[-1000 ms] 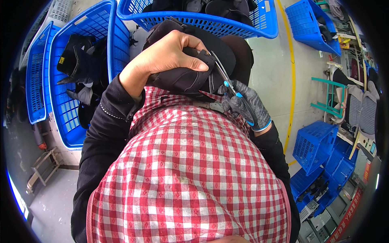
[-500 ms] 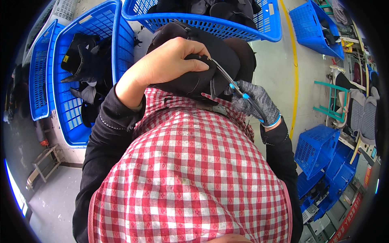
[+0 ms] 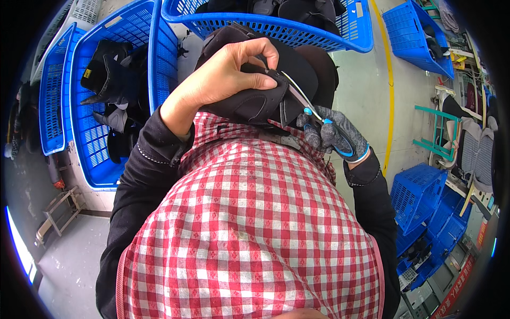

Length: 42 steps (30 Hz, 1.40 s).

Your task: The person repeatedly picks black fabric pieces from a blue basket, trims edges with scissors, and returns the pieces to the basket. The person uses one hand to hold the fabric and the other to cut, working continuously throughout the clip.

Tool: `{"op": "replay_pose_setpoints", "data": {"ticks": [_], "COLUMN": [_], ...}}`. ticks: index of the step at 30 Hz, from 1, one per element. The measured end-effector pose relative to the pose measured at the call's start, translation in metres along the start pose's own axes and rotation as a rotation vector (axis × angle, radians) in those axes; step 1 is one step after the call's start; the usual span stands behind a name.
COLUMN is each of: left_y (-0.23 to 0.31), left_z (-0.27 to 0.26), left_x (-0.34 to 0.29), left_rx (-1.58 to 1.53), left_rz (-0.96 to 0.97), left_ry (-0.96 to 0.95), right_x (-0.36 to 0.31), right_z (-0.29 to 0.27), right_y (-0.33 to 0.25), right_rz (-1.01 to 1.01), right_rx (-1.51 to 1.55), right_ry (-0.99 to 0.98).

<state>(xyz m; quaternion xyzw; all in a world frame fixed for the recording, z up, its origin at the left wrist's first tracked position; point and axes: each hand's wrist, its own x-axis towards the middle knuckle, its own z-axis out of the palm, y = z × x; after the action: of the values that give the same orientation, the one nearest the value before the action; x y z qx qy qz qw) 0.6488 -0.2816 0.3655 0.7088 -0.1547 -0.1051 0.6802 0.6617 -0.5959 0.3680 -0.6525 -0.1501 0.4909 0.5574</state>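
Observation:
Across my lap lies a black stitched piece [image 3: 249, 106], which looks like a shoe upper, with other dark pieces beneath it. My left hand [image 3: 234, 74], bare, pinches its upper edge between thumb and fingers. In a grey knitted glove, my right hand [image 3: 332, 133] grips a pair of scissors [image 3: 302, 97] with blue on the handles. The blades point up and left toward the pinched edge, close to my left fingertips. Whether they touch the material I cannot tell. A narrow strap [image 3: 283, 110] hangs from the piece near the scissors.
Blue crates holding dark pieces stand at my left [image 3: 85, 154] and straight ahead [image 3: 255, 24]. More blue crates [image 3: 417, 194] are on the right, near a green metal frame [image 3: 435, 130]. A yellow line [image 3: 390, 90] runs along the floor. My checked apron [image 3: 249, 223] covers my front.
My left hand has shifted slightly up, its forefinger more arched over the edge. The scissors have drawn back a little down and right, with their blades turned.

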Motion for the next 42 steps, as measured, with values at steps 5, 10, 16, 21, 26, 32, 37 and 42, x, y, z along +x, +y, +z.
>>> {"op": "replay_pose_setpoints", "data": {"ticks": [5,10,16,21,26,32,37,42], "left_y": [0.001,-0.001,-0.002,-0.003,-0.001,0.006,0.008,0.027], "left_z": [-0.001,-0.001,-0.001,-0.002,0.000,-0.005,-0.008,-0.065], "left_x": [0.001,0.001,0.002,0.001,0.001,-0.003,-0.005,-0.012], "left_rx": [-0.048,-0.047,-0.061,-0.058,-0.093,0.109,0.031,0.102], "left_rz": [-0.022,0.014,-0.006,0.010,0.003,-0.068,-0.191,-0.042], "left_ry": [-0.028,-0.025,-0.054,-0.061,-0.066,0.057,-0.086,0.223], "right_x": [0.000,-0.003,-0.002,-0.004,0.000,0.019,0.021,0.019], "right_z": [-0.004,-0.013,-0.023,-0.028,-0.033,-0.033,-0.001,0.012], "right_y": [0.001,-0.012,-0.032,-0.040,-0.040,-0.023,0.015,0.024], "right_rz": [0.017,0.100,0.025,-0.023,-0.065,0.067,-0.329,-0.214], "right_rx": [0.052,0.116,-0.225,-0.510,-0.571,0.792,0.228,0.299], "right_ry": [-0.030,-0.076,-0.019,0.009,0.004,-0.278,0.384,0.334]}}
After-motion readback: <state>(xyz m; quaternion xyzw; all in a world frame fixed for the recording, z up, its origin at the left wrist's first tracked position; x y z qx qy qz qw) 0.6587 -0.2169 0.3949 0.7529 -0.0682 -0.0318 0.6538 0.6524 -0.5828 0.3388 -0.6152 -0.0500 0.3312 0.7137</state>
